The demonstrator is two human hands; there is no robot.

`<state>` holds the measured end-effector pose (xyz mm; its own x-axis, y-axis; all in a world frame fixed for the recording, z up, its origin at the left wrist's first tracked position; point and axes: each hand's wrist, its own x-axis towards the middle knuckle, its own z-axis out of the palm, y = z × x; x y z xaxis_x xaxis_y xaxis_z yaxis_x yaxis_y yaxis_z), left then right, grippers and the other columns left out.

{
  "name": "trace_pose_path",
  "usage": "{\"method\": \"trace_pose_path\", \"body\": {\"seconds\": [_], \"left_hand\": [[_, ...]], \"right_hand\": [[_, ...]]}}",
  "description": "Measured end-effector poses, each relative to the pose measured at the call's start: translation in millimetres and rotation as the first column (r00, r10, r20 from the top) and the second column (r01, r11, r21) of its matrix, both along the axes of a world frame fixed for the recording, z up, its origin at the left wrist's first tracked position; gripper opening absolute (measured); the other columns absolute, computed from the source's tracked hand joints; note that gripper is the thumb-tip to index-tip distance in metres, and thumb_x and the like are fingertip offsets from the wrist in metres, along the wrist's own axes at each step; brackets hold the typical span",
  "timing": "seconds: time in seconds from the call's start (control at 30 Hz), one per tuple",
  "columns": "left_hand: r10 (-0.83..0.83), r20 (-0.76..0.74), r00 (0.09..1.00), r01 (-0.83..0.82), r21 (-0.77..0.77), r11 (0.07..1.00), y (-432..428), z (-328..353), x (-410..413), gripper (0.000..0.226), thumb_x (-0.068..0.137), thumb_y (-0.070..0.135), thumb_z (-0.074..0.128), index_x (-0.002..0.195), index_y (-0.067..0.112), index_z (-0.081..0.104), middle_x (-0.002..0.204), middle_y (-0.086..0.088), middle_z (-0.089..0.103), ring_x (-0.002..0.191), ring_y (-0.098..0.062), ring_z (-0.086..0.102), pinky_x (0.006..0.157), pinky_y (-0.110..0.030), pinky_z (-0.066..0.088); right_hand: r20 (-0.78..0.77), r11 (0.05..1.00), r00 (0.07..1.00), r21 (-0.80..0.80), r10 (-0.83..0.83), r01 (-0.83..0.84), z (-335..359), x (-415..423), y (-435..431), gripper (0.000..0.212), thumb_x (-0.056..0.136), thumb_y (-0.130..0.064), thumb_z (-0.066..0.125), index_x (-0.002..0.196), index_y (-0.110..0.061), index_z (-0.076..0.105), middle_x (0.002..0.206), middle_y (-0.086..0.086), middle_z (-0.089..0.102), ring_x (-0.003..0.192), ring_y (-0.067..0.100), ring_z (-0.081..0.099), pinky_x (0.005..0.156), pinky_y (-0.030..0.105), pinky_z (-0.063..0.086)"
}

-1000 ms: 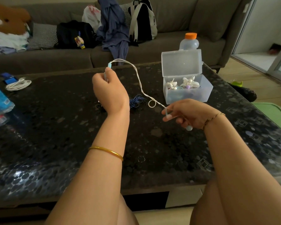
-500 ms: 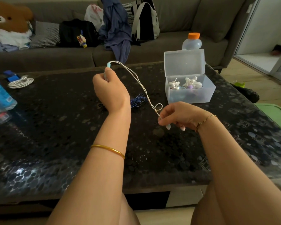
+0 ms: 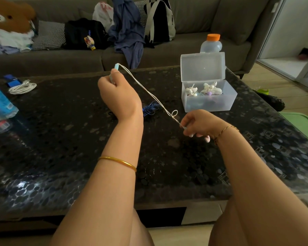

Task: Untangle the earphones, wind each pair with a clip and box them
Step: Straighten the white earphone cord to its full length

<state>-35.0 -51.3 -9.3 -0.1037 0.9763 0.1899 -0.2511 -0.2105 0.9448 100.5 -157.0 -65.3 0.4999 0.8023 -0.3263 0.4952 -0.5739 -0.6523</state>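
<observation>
Item: white earphone cable [image 3: 146, 88], stretched above the middle of the coffee table [image 3: 60, 139]. Held: left hand [image 3: 119, 96] grips its upper end; right hand [image 3: 199, 125] pinches the lower. Step: untangling; a small loop [image 3: 174, 113] shows. Next, probably: ease it open. Store: clear plastic box [image 3: 212, 103], lid up, far right corner.

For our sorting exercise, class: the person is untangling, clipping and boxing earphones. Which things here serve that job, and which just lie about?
Job: thin white earphone cable, held between left hand and right hand; clear plastic hinged box; tangled blue cord.
Lying about: coiled white charging cable; orange-capped clear bottle; brown bear plush; black bag.
</observation>
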Motion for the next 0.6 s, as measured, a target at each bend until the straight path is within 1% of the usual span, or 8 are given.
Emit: {"method": "trace_pose_path", "body": {"seconds": [0.07, 0.1, 0.2, 0.23, 0.33, 0.4, 0.5, 0.6], "left_hand": [[0.008, 0.03, 1.0, -0.008, 0.0, 1.0, -2, 1, 0, 0.027, 0.102, 0.022, 0.04, 0.075, 0.022, 0.042, 0.074, 0.006, 0.047, 0.057, -0.002, 0.043, 0.053, -0.008, 0.039], [0.016, 0.043, 0.999, -0.016, -0.001, 1.0, -2, 2, -1, 0.027, 0.102, 0.021, 0.04, 0.075, 0.022, 0.042, 0.073, 0.006, 0.047, 0.055, -0.001, 0.043, 0.053, -0.008, 0.039], [0.05, 0.094, 0.994, -0.05, -0.001, 0.999, -2, 5, -3, 0.028, 0.103, 0.019, 0.039, 0.075, 0.021, 0.042, 0.073, 0.006, 0.046, 0.049, 0.008, 0.047, 0.053, -0.006, 0.039], [0.065, 0.113, 0.991, -0.066, 0.001, 0.998, -2, 6, -4, 0.028, 0.103, 0.019, 0.039, 0.075, 0.021, 0.042, 0.073, 0.006, 0.046, 0.047, 0.011, 0.046, 0.053, -0.006, 0.039], [0.1, 0.155, 0.983, -0.104, 0.017, 0.994, 0, 9, -6, 0.028, 0.102, 0.016, 0.039, 0.075, 0.02, 0.042, 0.07, 0.005, 0.043, 0.044, 0.01, 0.044, 0.052, -0.007, 0.038], [0.105, 0.169, 0.98, -0.113, 0.038, 0.993, 0, 11, -7, 0.028, 0.102, 0.015, 0.04, 0.075, 0.02, 0.042, 0.069, 0.005, 0.042, 0.044, 0.009, 0.043, 0.053, -0.008, 0.038], [0.111, 0.173, 0.979, -0.126, 0.081, 0.989, -1, 14, -8, 0.028, 0.102, 0.015, 0.04, 0.075, 0.02, 0.043, 0.069, 0.005, 0.041, 0.045, 0.008, 0.042, 0.054, -0.01, 0.038], [0.089, 0.15, 0.985, -0.11, 0.135, 0.985, -5, 15, -7, 0.027, 0.102, 0.014, 0.04, 0.075, 0.02, 0.043, 0.069, 0.005, 0.042, 0.047, 0.007, 0.043, 0.056, -0.01, 0.039]], "right_hand": [[-0.024, 1.0, 1.0, -0.002, 0.008, -0.008, 0, 0, -1, 0.025, 0.082, -0.001, 0.067, 0.102, -0.015, 0.063, 0.096, 0.009, 0.067, 0.082, 0.016, 0.061, 0.078, 0.03, 0.053], [-0.03, 1.0, 0.999, -0.01, 0.019, -0.02, 0, 0, -2, 0.026, 0.081, -0.001, 0.067, 0.102, -0.015, 0.063, 0.097, 0.009, 0.068, 0.082, 0.016, 0.062, 0.079, 0.031, 0.053], [-0.044, 0.999, 0.998, -0.011, 0.046, -0.047, 2, 0, -5, 0.028, 0.08, 0.001, 0.068, 0.102, -0.015, 0.063, 0.091, 0.005, 0.068, 0.075, 0.012, 0.063, 0.067, 0.021, 0.051], [-0.052, 0.999, 0.998, -0.011, 0.042, -0.042, 3, 1, -6, 0.028, 0.079, 0.001, 0.068, 0.1, -0.017, 0.063, 0.09, 0.004, 0.067, 0.075, 0.012, 0.063, 0.066, 0.02, 0.051], [-0.086, 0.999, 0.996, -0.034, -0.017, 0.015, 4, 6, -10, 0.029, 0.079, 0.003, 0.067, 0.093, -0.021, 0.062, 0.097, 0.007, 0.066, 0.082, 0.017, 0.065, 0.072, 0.025, 0.055], [-0.09, 0.996, 0.994, -0.07, -0.064, 0.058, 4, 8, -14, 0.029, 0.078, 0.004, 0.068, 0.096, -0.019, 0.063, 0.1, 0.01, 0.066, 0.082, 0.02, 0.064, 0.073, 0.027, 0.056], [-0.039, 0.983, 0.99, -0.13, -0.134, 0.128, 3, 10, -17, 0.031, 0.08, 0.006, 0.065, 0.104, -0.013, 0.063, 0.106, 0.013, 0.062, 0.088, 0.024, 0.061, 0.079, 0.032, 0.056], [0.153, 0.949, 0.984, -0.286, -0.093, 0.135, 6, 7, -14, 0.036, 0.083, 0.004, 0.062, 0.118, -0.006, 0.06, 0.118, 0.015, 0.058, 0.106, 0.03, 0.058, 0.095, 0.039, 0.051]]}}
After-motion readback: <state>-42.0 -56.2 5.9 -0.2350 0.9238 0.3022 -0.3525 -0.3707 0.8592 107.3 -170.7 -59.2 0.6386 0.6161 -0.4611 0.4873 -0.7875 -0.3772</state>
